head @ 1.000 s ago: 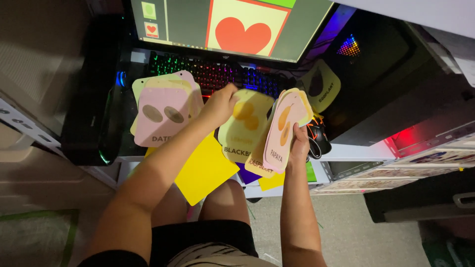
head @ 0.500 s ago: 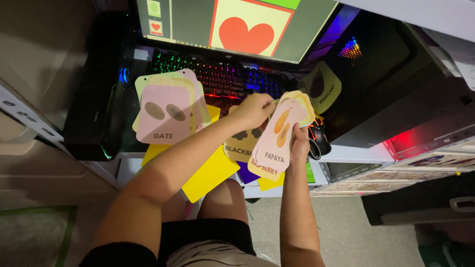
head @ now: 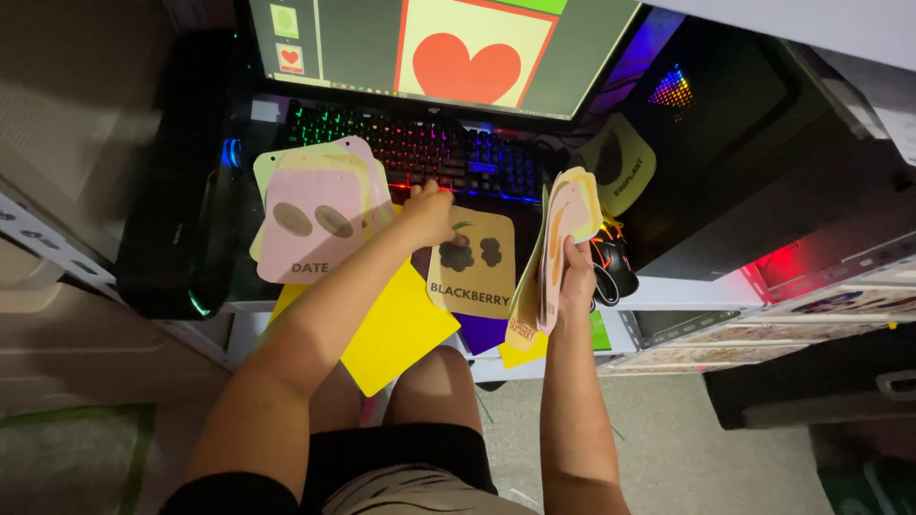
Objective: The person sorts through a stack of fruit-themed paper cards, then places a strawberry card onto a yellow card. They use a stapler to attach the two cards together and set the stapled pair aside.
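the right hand [head: 576, 277] is clenched around a fan of fruit cards [head: 558, 253], held upright and edge-on just above its fingers. the left hand [head: 429, 212] rests fingers-down over the top edge of a tan card with two dark berries [head: 474, 262], touching it; whether it pinches that card cannot be told. left of those fingers lies a stack topped by a pink card with two brown ovals [head: 313, 229] (the cards beneath it are greenish). below the left wrist a yellow sheet [head: 401, 329] lies flat. beyond the fingertips sits a lit keyboard [head: 420, 153] and a monitor showing a red heart [head: 468, 67].
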